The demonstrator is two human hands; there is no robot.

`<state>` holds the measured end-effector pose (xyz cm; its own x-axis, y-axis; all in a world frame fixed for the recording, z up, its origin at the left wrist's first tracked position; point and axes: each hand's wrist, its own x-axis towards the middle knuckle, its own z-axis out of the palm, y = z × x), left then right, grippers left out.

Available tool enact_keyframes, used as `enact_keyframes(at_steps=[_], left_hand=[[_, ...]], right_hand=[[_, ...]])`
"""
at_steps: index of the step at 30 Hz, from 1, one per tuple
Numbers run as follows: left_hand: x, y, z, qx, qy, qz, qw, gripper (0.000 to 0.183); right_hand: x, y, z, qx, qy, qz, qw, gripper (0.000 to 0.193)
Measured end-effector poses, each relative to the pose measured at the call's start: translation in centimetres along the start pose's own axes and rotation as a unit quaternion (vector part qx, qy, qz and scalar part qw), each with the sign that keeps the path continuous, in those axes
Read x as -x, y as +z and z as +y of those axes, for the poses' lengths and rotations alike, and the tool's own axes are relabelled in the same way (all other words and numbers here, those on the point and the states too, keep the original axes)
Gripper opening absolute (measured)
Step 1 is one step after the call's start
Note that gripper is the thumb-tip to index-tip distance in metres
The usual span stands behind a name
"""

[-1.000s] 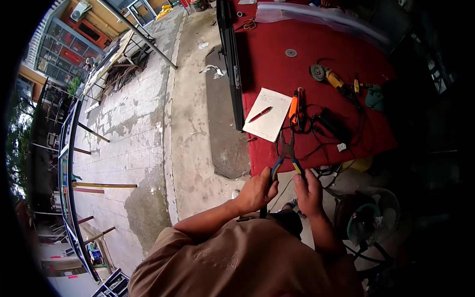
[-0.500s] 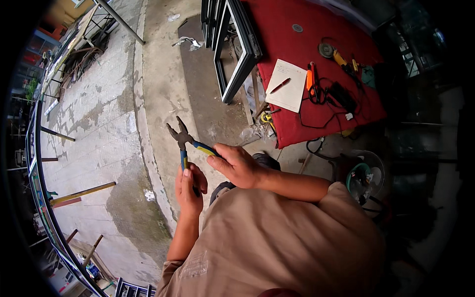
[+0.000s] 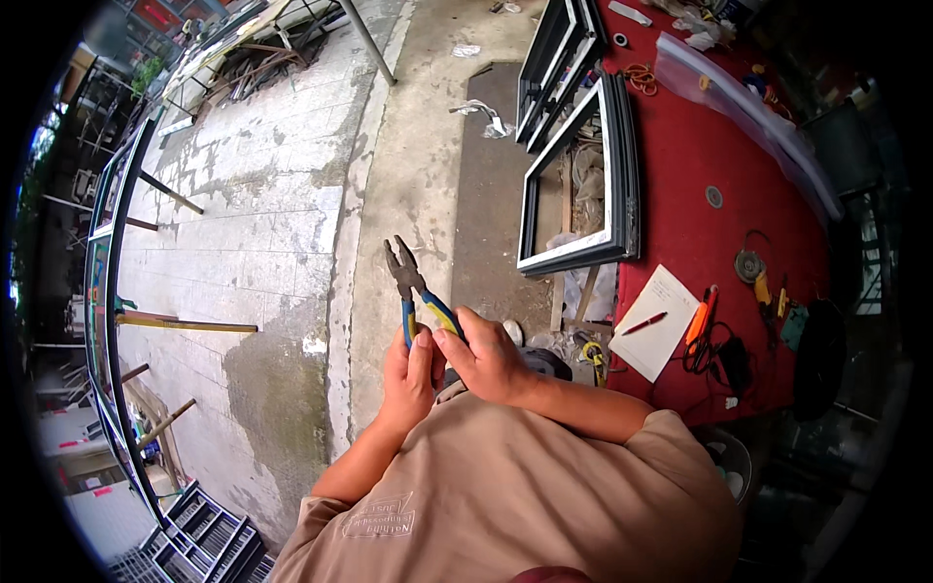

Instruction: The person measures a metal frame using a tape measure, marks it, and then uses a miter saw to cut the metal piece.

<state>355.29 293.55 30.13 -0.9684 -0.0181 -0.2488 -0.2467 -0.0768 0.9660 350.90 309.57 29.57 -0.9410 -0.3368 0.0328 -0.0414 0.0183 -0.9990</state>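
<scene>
A pair of combination pliers [image 3: 412, 282] with blue and yellow handles is held up in front of my body, its dark metal jaws pointing away from me and slightly parted. My left hand [image 3: 411, 374] closes round the left handle, thumb laid along it. Round the right handle, the fingers of my right hand [image 3: 483, 358] are wrapped, with the thumb toward the left hand. The lower ends of both handles are hidden in the hands. Nothing lies between the jaws.
Black-and-white window frames [image 3: 622, 175] lean against a red-covered table [image 3: 680, 233] at right. On it lie a notepad [image 3: 653, 335] with a pen, an orange-handled tool [image 3: 702, 316], an angle grinder [image 3: 750, 267] and cables. A long dark frame [image 3: 109, 282] stands at left.
The view has swung, so the table and window frames sit lower and farther right. Both hands have come nearer each other, and the pliers' handles and jaws have drawn closer together.
</scene>
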Motion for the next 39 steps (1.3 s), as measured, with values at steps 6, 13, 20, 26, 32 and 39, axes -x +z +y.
enact_keyframes(at_steps=[6,13,20,26,32,39], left_hand=[[-7.6,-3.7,5.2,0.02,0.01,-0.085,0.996,0.031],[-23.1,-3.8,5.5,0.097,-0.009,-0.004,0.995,0.026],[-41.5,-12.0,9.2,0.072,0.027,-0.141,0.987,0.024],[-54.3,-16.9,15.5,-0.007,0.07,-0.189,0.979,0.024],[-67.9,-15.4,15.2,0.045,0.008,-0.111,0.993,0.022],[-84.7,-15.6,20.4,0.035,0.014,-0.044,0.998,0.024]], right_hand=[[-10.5,-4.6,-2.3,0.047,-0.019,-0.096,0.994,0.027],[-22.9,-1.4,2.1,0.019,0.066,0.046,0.997,0.028],[-41.2,-3.1,1.3,0.09,0.048,0.037,0.994,0.024],[-53.9,-3.8,0.5,0.058,0.057,0.072,0.994,0.024],[-67.1,-4.8,3.7,0.043,0.069,0.139,0.987,0.024],[-86.6,-9.9,4.6,0.072,0.045,0.052,0.995,0.027]])
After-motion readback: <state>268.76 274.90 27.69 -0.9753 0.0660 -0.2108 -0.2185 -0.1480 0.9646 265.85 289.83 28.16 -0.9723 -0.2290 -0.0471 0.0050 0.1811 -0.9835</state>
